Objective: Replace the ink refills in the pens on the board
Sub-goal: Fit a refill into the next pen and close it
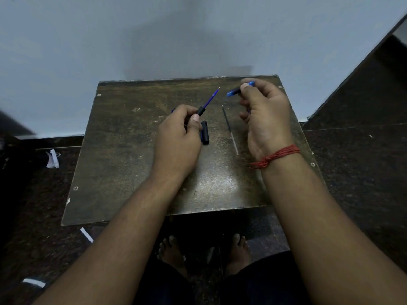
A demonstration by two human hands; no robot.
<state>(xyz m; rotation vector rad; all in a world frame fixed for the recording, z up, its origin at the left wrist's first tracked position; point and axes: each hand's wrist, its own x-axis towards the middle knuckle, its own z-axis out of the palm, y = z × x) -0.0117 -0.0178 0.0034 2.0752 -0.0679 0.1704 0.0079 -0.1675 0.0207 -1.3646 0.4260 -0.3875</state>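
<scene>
Both hands are hovering above the tabletop (123, 172): our left hand (178, 137) fingers are pinching the blue refill (210, 100) pointing toward one o'clock, our right hand (266, 119) fingers are gripping the pen barrel (234, 91).

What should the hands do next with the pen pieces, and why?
Probably bring the right hand with its blue front piece over the blue refill sticking out of the barrel in the left hand, because that tip is bare and the pieces are apart.

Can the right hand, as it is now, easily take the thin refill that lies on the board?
Probably not at once: the right hand already grips a blue and black pen piece. The thin dark refill lies uncovered on the brown wooden board, just left of that hand.
</scene>
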